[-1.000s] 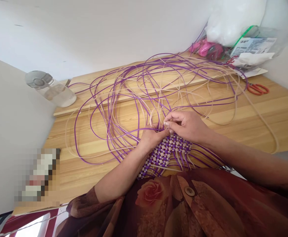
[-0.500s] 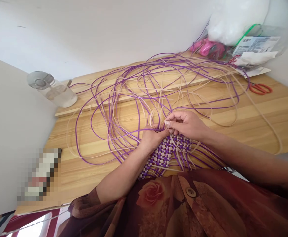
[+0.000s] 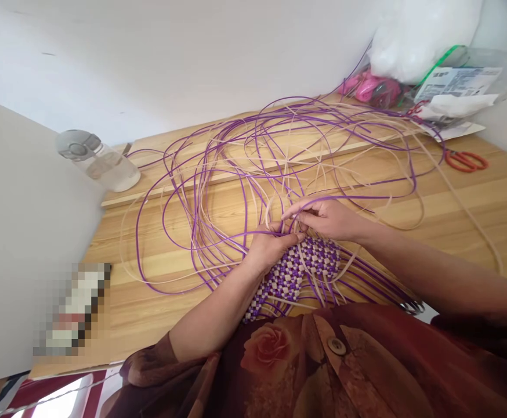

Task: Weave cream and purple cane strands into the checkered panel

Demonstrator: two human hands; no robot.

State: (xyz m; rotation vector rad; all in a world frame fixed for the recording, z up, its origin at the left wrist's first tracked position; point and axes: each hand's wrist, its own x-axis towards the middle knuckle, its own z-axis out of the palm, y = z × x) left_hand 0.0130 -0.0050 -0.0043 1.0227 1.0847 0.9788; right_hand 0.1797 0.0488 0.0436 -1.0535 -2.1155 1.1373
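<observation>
Head view: left hand (image 3: 270, 248) pinches the weave (image 3: 287, 276), right hand (image 3: 338, 220) strands (image 3: 296, 225) at its edge. Tangled loops (image 3: 137, 232) beyond both could snag, tugging knots uneven.

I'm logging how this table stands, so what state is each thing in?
Weave: part-woven, strand ends unwoven
Strands: loose, looped over the table
Left hand: closed on the weave's edge
Right hand: fingers pinched at strands
Scissors: laid down, blades unclear
Bottle: standing, lid on
Pink bundle: in clear plastic
</observation>
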